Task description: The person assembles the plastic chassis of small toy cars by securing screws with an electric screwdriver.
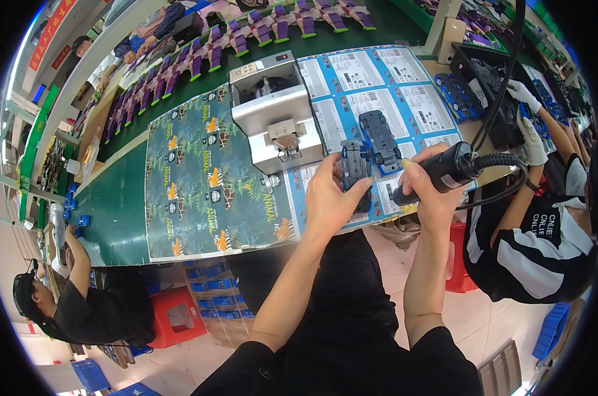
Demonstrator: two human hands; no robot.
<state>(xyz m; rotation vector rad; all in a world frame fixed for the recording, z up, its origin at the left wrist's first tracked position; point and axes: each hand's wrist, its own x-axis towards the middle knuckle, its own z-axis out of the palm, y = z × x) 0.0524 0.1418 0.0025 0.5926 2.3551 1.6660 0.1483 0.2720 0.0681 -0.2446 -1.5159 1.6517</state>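
Observation:
My left hand (328,201) grips a small blue toy car (355,162) turned upside down, its dark underside facing up. My right hand (434,198) is wrapped around a black electric screwdriver (449,166), whose cord runs off to the right. The tool's tip points left, toward the held car; whether it touches cannot be made out. Just beyond lies a second toy car (380,135), also with its black underside up, on a blue-and-white printed sheet (358,69). To the left stands a silver metal machine (272,119), which looks like a screw feeder.
A jungle-print sheet (213,171) covers the table's left part. At right is a black tray (490,92) of dark parts beside a blue toy car (457,96). A gloved co-worker (530,244) sits right, another person (81,297) left. Purple parts line the green conveyor (259,39).

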